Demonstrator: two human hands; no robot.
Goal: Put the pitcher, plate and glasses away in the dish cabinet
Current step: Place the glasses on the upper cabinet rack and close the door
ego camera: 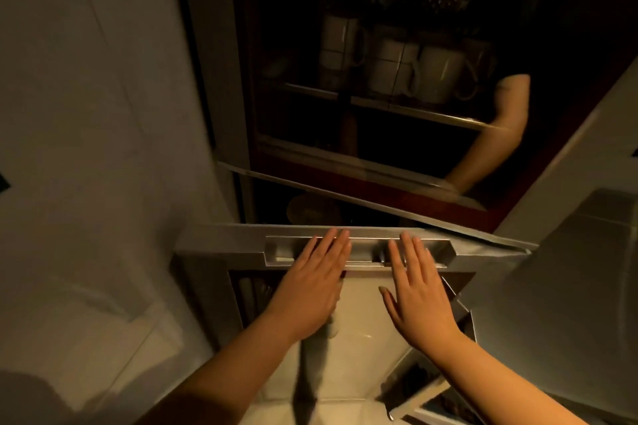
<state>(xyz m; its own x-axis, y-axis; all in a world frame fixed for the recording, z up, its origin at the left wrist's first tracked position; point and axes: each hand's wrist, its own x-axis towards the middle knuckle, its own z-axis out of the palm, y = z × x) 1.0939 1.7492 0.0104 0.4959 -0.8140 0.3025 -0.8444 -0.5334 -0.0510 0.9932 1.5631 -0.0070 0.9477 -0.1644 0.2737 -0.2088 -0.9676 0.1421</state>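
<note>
Both hands lie flat, fingers straight, on the drawer [359, 248] front: left hand [310, 286], right hand [419, 297]. Neither grip holds anything. Mugs [438, 76] sit in the cabinet [241, 79] above.

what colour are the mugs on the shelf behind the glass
White or cream, seen in the head view: the mugs stand in a row in the dim cabinet.
</note>
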